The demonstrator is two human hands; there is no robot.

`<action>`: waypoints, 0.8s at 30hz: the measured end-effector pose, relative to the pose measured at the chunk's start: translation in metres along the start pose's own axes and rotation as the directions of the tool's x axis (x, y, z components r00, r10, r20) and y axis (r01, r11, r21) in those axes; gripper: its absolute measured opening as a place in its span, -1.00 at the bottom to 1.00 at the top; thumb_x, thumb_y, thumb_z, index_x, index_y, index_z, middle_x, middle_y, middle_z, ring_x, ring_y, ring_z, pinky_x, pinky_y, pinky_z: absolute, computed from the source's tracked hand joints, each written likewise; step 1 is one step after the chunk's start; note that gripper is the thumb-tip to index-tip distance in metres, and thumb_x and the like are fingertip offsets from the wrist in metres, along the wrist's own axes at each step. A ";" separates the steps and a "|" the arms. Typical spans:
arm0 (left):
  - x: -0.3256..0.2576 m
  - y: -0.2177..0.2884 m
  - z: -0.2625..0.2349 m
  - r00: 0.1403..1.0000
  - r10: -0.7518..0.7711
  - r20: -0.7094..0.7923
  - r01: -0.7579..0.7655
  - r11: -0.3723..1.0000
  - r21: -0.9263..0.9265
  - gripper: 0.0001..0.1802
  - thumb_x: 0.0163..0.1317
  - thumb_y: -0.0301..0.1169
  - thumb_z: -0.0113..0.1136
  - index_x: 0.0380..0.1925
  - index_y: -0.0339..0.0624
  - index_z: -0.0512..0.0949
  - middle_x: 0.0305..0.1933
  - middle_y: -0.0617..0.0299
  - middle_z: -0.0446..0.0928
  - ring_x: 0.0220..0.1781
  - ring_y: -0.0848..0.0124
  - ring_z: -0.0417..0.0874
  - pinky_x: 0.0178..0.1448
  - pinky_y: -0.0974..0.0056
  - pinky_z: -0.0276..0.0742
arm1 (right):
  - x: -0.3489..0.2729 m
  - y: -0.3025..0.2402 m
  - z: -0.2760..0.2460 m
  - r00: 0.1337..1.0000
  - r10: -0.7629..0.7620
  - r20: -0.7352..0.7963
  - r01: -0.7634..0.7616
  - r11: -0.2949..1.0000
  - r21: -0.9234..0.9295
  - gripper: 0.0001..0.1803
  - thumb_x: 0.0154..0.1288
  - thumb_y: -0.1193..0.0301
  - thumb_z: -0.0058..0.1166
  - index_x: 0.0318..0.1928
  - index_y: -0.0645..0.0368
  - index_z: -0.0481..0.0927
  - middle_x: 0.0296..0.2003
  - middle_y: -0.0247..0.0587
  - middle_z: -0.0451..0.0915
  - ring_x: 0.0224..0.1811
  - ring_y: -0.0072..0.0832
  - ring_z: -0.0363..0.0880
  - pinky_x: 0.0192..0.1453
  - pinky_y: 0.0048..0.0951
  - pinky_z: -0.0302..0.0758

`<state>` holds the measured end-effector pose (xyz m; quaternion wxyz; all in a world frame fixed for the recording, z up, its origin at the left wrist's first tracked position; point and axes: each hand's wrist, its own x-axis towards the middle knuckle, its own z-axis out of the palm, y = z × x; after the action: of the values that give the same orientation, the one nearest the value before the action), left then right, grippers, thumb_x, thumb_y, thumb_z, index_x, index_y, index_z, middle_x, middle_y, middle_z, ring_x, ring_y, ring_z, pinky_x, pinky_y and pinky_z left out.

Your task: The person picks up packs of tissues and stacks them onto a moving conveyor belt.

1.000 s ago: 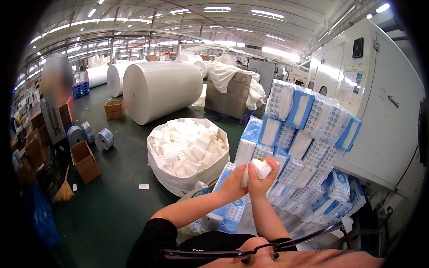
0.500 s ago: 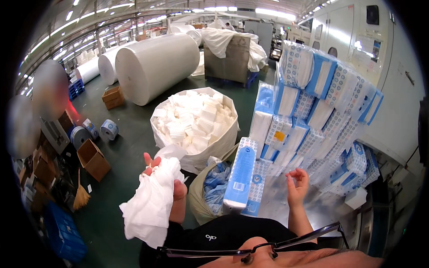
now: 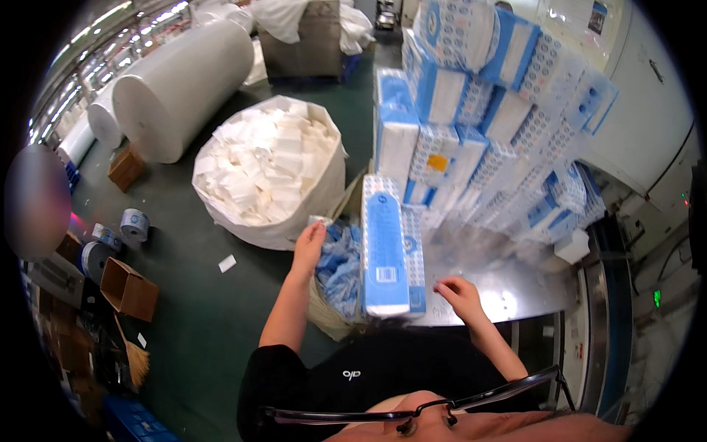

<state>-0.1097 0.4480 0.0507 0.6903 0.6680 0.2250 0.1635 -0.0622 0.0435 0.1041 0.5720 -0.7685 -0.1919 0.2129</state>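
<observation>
Blue plastic (image 3: pixel 342 271) lies beside the left hand (image 3: pixel 308 246), grip unclear; the right hand (image 3: pixel 459 295) is half-curled, empty.

Resting at left on the green floor (image 3: pixel 213 309): large white roll (image 3: pixel 184 88), small printed roll (image 3: pixel 135 225), open cardboard box (image 3: pixel 129 289), straw broom (image 3: pixel 137 361).

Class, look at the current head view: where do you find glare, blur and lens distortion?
In the head view, glare whitens a spot on the metal table beside the right hand; in the head view, the lower stacked packs look smeared; in the head view, fisheye distortion leaves black corners, and the strip lamps slant at upper left.
</observation>
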 end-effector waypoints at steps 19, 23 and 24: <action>-0.155 0.036 0.220 0.925 0.340 0.168 -0.284 0.915 -0.287 -0.11 0.39 0.27 -0.40 0.46 -0.16 -0.17 0.46 -0.01 0.04 0.44 0.17 0.16 0.48 0.11 0.09 | 0.025 -0.032 -0.030 0.896 -0.297 0.330 0.217 0.941 0.259 0.08 -0.03 0.21 0.44 0.39 0.29 0.04 0.22 0.08 0.34 0.27 -0.23 0.35 0.34 -0.27 0.28; -0.200 -0.018 0.313 0.791 0.578 0.199 -0.611 0.744 0.269 -0.13 0.47 0.04 -0.30 0.44 -0.30 -0.41 0.53 -0.21 -0.46 0.56 -0.14 -0.41 0.55 -0.04 -0.36 | -0.011 -0.023 -0.153 0.855 -0.247 0.457 0.279 0.960 -0.003 0.08 -0.02 0.15 0.42 0.42 0.19 0.05 0.30 0.07 0.27 0.33 -0.18 0.28 0.38 -0.27 0.24; -0.213 -0.030 0.337 0.833 0.494 0.252 -0.552 0.780 0.296 -0.12 0.46 -0.05 -0.17 0.44 -0.31 -0.40 0.53 -0.23 -0.43 0.57 -0.11 -0.39 0.55 0.01 -0.31 | -0.015 -0.019 -0.181 0.844 -0.189 0.501 0.254 0.965 -0.064 0.09 -0.01 0.13 0.41 0.43 0.17 0.05 0.32 0.08 0.25 0.35 -0.15 0.26 0.38 -0.27 0.23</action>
<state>-0.1138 0.0487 0.0421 0.5004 0.8285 0.0000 0.2512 0.0237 -0.1040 0.1703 0.4747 -0.6968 -0.4314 0.3209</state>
